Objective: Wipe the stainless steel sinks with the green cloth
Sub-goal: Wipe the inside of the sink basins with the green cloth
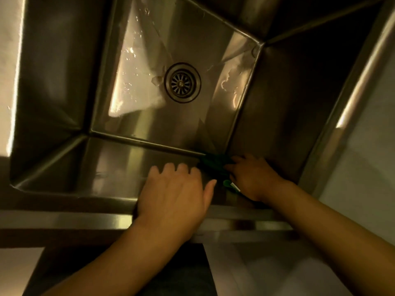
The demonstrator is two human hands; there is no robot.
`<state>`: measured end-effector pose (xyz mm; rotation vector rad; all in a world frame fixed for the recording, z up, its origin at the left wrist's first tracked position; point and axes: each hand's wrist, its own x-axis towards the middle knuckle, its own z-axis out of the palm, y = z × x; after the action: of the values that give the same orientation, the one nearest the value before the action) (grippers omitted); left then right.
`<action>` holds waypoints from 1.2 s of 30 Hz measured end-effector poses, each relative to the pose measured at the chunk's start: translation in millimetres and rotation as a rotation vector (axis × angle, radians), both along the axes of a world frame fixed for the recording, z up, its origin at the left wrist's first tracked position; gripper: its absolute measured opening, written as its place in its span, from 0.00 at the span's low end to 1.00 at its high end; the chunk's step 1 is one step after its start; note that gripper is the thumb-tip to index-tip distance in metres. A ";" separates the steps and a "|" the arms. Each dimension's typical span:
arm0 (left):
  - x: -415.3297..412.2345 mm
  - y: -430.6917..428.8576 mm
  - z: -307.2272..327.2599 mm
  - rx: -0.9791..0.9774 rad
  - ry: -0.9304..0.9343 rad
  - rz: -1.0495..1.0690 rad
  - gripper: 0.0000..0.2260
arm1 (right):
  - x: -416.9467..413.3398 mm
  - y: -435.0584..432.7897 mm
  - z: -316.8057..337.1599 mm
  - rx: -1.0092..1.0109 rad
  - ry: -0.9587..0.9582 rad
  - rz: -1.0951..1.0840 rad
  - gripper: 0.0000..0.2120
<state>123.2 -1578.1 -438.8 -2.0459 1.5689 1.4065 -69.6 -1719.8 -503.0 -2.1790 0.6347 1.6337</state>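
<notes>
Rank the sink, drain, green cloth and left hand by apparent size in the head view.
1. sink.
2. left hand, enlarged by nearness to the camera.
3. drain and green cloth look alike; the right hand hides part of the cloth.

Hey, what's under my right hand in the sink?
The green cloth, bunched in the near right corner of the sink. Its edges and a white tag stick out; the part beneath the right hand is covered.
</notes>
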 end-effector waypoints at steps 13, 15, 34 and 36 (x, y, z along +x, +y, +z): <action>-46.6 -18.1 -2.1 -0.017 0.071 -0.021 0.19 | 8.8 -12.2 9.4 0.038 0.207 0.583 0.24; -48.4 -22.5 -3.1 0.017 0.108 -0.049 0.21 | 13.6 -15.9 -10.0 0.083 0.234 0.658 0.24; -132.2 -60.1 -29.3 -0.561 0.481 -0.132 0.44 | 80.5 -180.2 -27.6 -0.356 0.173 0.806 0.26; -138.5 -62.6 -31.1 -0.614 0.465 -0.196 0.43 | 82.4 -193.5 -12.2 -0.434 0.162 0.815 0.23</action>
<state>-15.2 -1640.7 -469.9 -1.8305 2.5868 1.5316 12.8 -1913.3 -515.3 -2.8786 0.1198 2.2395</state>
